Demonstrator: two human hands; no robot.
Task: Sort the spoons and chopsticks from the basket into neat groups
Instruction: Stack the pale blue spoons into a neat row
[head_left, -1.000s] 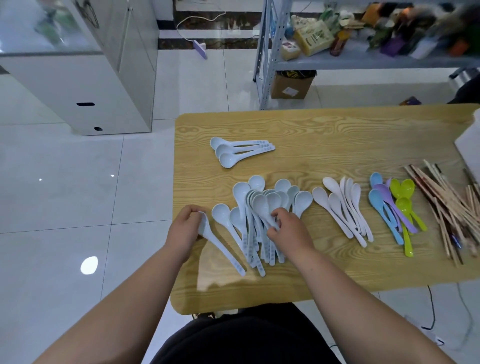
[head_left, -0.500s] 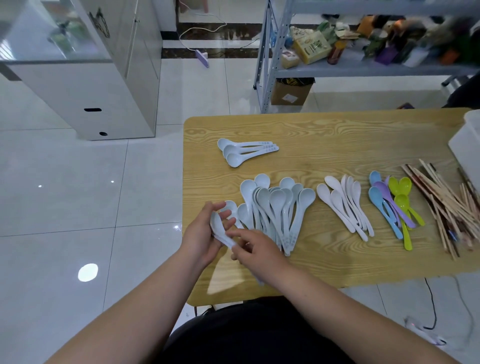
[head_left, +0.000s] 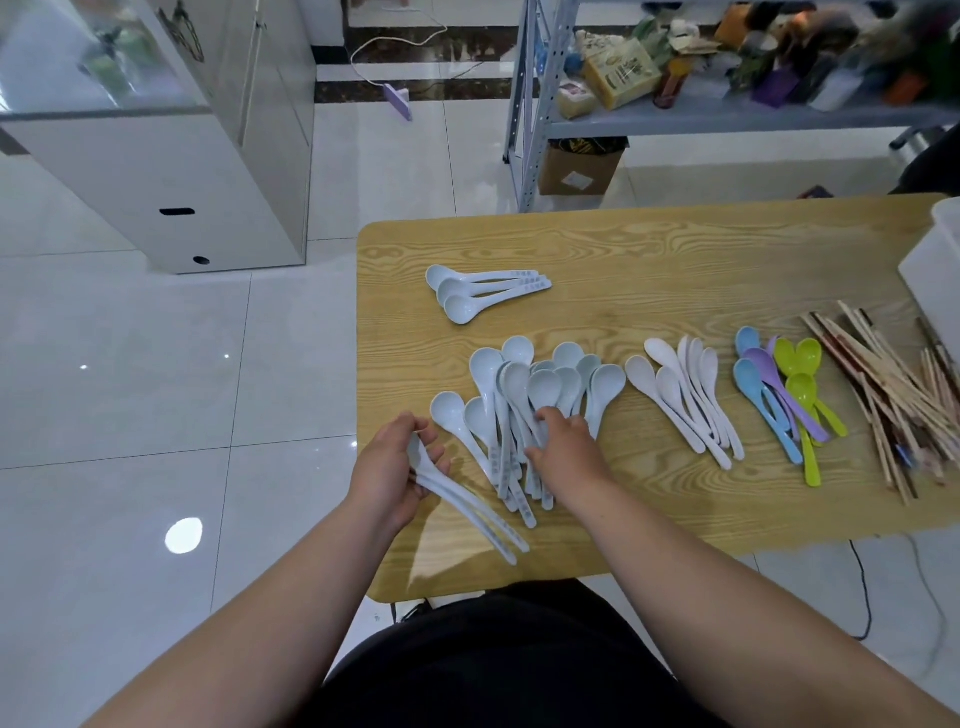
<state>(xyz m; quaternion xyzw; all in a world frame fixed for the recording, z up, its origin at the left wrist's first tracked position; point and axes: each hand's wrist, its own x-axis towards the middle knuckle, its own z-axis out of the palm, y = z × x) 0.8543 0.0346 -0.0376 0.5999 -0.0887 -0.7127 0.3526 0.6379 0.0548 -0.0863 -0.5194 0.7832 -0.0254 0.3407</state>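
On the wooden table (head_left: 649, 249) lies a loose pile of pale blue spoons (head_left: 540, 384). My left hand (head_left: 389, 467) grips two pale blue spoons (head_left: 467, 506) by their bowls at the table's left edge, handles pointing toward me. My right hand (head_left: 563, 444) rests on the pile's handles, fingers curled among them. Three pale blue spoons (head_left: 483, 291) lie grouped farther back. White spoons (head_left: 685, 400), coloured spoons (head_left: 784, 389) and chopsticks (head_left: 893, 395) lie in groups to the right.
A white basket (head_left: 935, 270) stands at the table's right edge. Behind the table is a metal shelf (head_left: 727, 114) with clutter and a cardboard box (head_left: 582, 166) under it. A white cabinet (head_left: 156, 156) stands on the tiled floor at left.
My right hand has left the spoon held at the left hand and moved back onto the pile. The left hand now holds two spoons, lowered to the table edge.
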